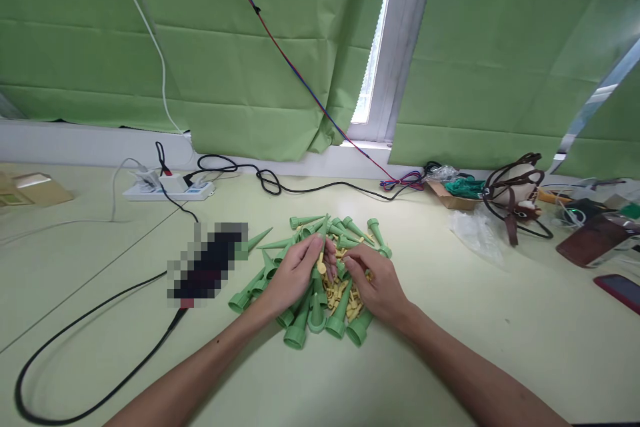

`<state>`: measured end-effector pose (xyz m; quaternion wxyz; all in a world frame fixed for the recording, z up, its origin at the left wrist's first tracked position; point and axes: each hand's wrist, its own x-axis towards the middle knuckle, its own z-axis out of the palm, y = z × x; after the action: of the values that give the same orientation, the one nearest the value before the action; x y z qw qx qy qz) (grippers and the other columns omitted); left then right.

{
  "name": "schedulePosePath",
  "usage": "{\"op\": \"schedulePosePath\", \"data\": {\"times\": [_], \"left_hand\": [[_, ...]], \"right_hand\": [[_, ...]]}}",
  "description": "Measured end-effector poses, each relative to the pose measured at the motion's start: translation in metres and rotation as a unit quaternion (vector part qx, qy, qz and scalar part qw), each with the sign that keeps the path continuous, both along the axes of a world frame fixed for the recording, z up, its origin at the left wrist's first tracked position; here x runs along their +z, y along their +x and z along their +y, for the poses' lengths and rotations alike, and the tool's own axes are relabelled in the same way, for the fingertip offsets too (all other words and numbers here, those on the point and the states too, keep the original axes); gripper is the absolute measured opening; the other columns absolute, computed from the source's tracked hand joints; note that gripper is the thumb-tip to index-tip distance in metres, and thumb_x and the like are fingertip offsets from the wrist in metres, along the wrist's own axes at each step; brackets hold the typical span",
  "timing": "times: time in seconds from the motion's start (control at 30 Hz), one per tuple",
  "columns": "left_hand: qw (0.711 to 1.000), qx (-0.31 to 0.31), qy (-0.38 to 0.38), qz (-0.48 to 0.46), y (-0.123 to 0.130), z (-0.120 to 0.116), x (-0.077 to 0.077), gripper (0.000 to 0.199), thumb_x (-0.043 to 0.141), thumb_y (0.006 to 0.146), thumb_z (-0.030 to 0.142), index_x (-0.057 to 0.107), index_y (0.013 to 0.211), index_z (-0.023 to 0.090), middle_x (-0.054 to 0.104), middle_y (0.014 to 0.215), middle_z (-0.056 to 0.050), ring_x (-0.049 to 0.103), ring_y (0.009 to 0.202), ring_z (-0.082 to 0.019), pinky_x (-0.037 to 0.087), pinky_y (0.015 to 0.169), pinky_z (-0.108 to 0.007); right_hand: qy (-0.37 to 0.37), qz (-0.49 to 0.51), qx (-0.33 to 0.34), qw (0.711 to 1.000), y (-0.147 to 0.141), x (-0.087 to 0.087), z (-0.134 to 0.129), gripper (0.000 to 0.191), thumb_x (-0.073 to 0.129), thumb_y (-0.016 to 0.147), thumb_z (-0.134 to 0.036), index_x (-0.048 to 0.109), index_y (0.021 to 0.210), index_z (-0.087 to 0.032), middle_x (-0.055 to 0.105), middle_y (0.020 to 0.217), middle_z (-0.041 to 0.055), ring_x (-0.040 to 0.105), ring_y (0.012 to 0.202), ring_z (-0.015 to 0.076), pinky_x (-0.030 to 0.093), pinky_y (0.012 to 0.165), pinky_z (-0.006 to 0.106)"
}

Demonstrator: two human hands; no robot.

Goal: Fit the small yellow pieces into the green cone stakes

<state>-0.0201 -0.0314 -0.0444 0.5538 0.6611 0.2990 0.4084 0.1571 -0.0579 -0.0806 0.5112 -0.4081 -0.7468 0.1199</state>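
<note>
My left hand (298, 268) is closed round a slim green plastic cone spike (325, 230), its point tilted up and away. A small yellow plastic piece (321, 267) with a round end shows at the base of that hand's grip. My right hand (374, 278) is beside it, thumb and fingers pinched together low over the pile; whatever lies between them is hidden. Under and around both hands are several green hollow cone spikes (296, 332) with wide collars. Many small yellow plastic parts (354, 307) lie heaped among them, partly covered by the hands.
A dark, pixelated device (213, 264) with a black cable lies left of the pile. Behind it sits a white power strip (170, 188). At right are a clear plastic bag (477, 234), a small cardboard box (453, 195), a brown-strapped bag (517, 190) and a red-edged phone (620, 290).
</note>
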Motion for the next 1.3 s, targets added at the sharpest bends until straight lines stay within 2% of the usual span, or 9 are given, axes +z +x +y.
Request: {"op": "schedulePosePath", "data": {"times": [0.2,0.33,0.47,0.57,0.73,0.87,0.93,1.1,1.3], "left_hand": [[0.999,-0.007,-0.039,-0.032,0.001,-0.001,0.0,0.036,0.043,0.098,0.047,0.062,0.092,0.017,0.063,0.076,-0.004,0.059,0.066,-0.016,0.053,0.066,-0.032],[0.999,-0.007,-0.028,-0.026,0.0,-0.001,0.0,0.035,0.042,0.098,0.046,0.061,0.089,0.018,0.063,0.077,-0.004,0.057,0.063,-0.015,0.053,0.064,-0.03],[1.0,-0.008,0.013,0.005,0.0,-0.002,-0.001,0.038,0.041,0.099,0.046,0.058,0.079,0.018,0.059,0.07,-0.001,0.054,0.058,-0.014,0.049,0.061,-0.029],[0.999,-0.011,0.031,0.032,-0.001,-0.002,0.0,0.039,0.038,0.1,0.045,0.053,0.075,0.019,0.055,0.064,0.0,0.055,0.058,-0.015,0.048,0.062,-0.028],[0.996,0.006,0.066,0.066,-0.004,-0.002,0.003,0.042,0.033,0.102,0.045,0.055,0.079,0.017,0.056,0.067,0.0,0.056,0.062,-0.016,0.049,0.066,-0.029],[0.97,0.103,0.175,0.137,-0.008,0.003,0.002,0.037,0.035,0.102,0.039,0.061,0.091,0.016,0.06,0.081,-0.004,0.057,0.076,-0.018,0.047,0.075,-0.031],[0.957,0.126,0.217,0.145,-0.01,0.005,0.001,0.033,0.034,0.103,0.034,0.061,0.103,0.016,0.061,0.088,-0.005,0.058,0.079,-0.018,0.046,0.079,-0.031],[0.941,0.125,0.267,0.165,-0.011,0.005,-0.001,0.031,0.033,0.103,0.027,0.062,0.103,0.016,0.059,0.084,-0.004,0.055,0.075,-0.016,0.046,0.075,-0.029],[0.918,0.1,0.315,0.22,-0.011,0.003,-0.003,0.031,0.033,0.104,0.026,0.057,0.086,0.017,0.054,0.078,-0.002,0.05,0.073,-0.015,0.041,0.07,-0.029]], "right_hand": [[-0.073,0.061,-0.016,0.995,-0.002,0.013,0.003,0.025,0.045,0.099,-0.035,0.059,0.084,-0.02,0.06,0.075,0.0028,0.053,0.064,0.0142,0.044,0.057,0.026],[-0.132,0.095,0.03,0.986,-0.009,0.035,0.002,0.023,0.049,0.097,-0.038,0.062,0.091,-0.02,0.064,0.08,0.0033,0.057,0.063,0.014,0.045,0.054,0.025],[-0.206,0.145,0.071,0.965,-0.017,0.053,0.011,0.022,0.053,0.094,-0.041,0.06,0.089,-0.02,0.062,0.068,-0.0006,0.058,0.054,0.0133,0.045,0.048,0.025],[-0.225,0.169,0.113,0.953,-0.022,0.056,0.02,0.022,0.057,0.092,-0.042,0.058,0.084,-0.021,0.058,0.055,-0.0037,0.06,0.05,0.0146,0.049,0.05,0.026],[-0.219,0.158,0.132,0.954,-0.023,0.059,0.029,0.028,0.055,0.092,-0.043,0.055,0.076,-0.02,0.055,0.054,-0.0037,0.056,0.048,0.0128,0.047,0.051,0.026],[-0.126,0.134,0.056,0.981,-0.011,0.067,0.045,0.032,0.058,0.09,-0.042,0.056,0.07,-0.018,0.047,0.056,-0.0045,0.043,0.049,0.0085,0.034,0.047,0.022],[-0.093,0.123,0.028,0.988,-0.001,0.069,0.057,0.033,0.059,0.09,-0.043,0.056,0.068,-0.018,0.049,0.057,-0.0037,0.042,0.049,0.0083,0.033,0.047,0.022],[-0.105,0.115,0.002,0.988,0.031,0.068,0.085,0.036,0.057,0.088,-0.047,0.061,0.07,-0.017,0.051,0.052,-0.0031,0.042,0.042,0.0094,0.033,0.044,0.023],[-0.049,-0.018,-0.139,0.989,0.053,0.058,0.111,0.029,0.053,0.088,-0.038,0.062,0.069,-0.018,0.06,0.059,0.0003,0.052,0.052,0.013,0.039,0.056,0.025]]}}
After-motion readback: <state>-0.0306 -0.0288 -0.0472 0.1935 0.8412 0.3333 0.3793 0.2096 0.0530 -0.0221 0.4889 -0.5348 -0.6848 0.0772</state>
